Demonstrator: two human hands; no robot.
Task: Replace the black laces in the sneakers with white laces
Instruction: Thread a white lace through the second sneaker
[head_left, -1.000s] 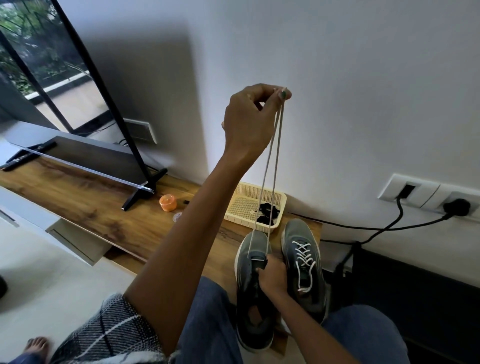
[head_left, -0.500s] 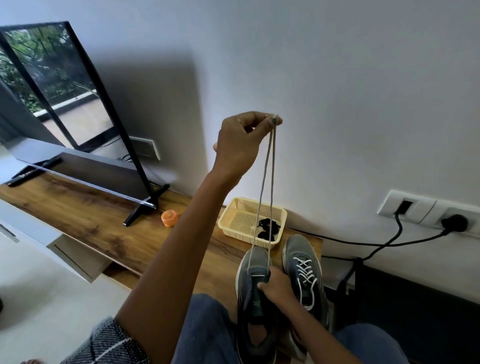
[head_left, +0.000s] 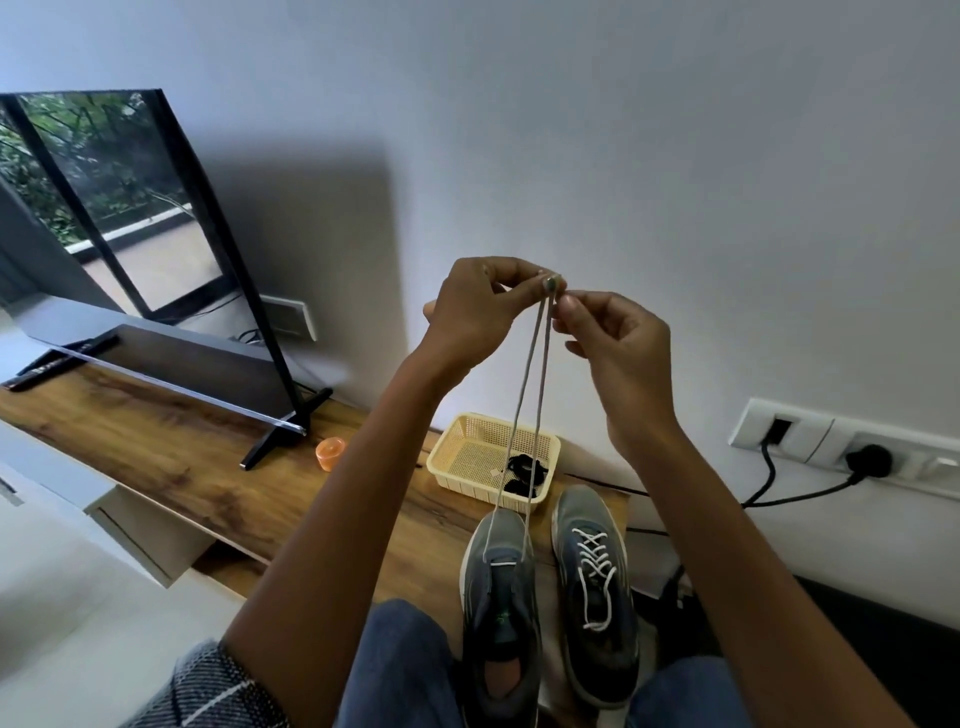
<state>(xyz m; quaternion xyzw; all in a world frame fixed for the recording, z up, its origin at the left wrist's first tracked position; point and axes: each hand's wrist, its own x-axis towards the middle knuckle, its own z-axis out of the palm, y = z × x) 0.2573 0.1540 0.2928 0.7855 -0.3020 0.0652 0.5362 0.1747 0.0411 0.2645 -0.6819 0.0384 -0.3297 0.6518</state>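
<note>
— white lace (head_left: 524, 415) first: where is it?
— threaded through the lowest eyelets of the left sneaker (head_left: 501, 608), both strands rising taut and nearly together up to the hands.
— who has the ends?
— the left hand (head_left: 478, 312) is raised, forearm slanting up from the lower left, thumb and forefinger pinching both ends at the top. the right hand (head_left: 618, 353) is lifted to the same height, wrist bent, its fingers (head_left: 569, 304) curled and meeting the lace ends just beside the left thumb; whether it actually grips a strand i cannot tell.
— and the other shoe?
— the right sneaker (head_left: 595, 587) stands just beside the left one, already laced in white, toes toward the wall.
— the old laces?
— black laces (head_left: 524, 470) lie bunched in a yellow basket (head_left: 467, 447) on the wooden desk (head_left: 182, 447), behind the shoes.
— anything else?
— an orange lid (head_left: 330, 453) near a tv (head_left: 130, 234) stand foot, and wall sockets (head_left: 841, 447) with black cables at right.
</note>
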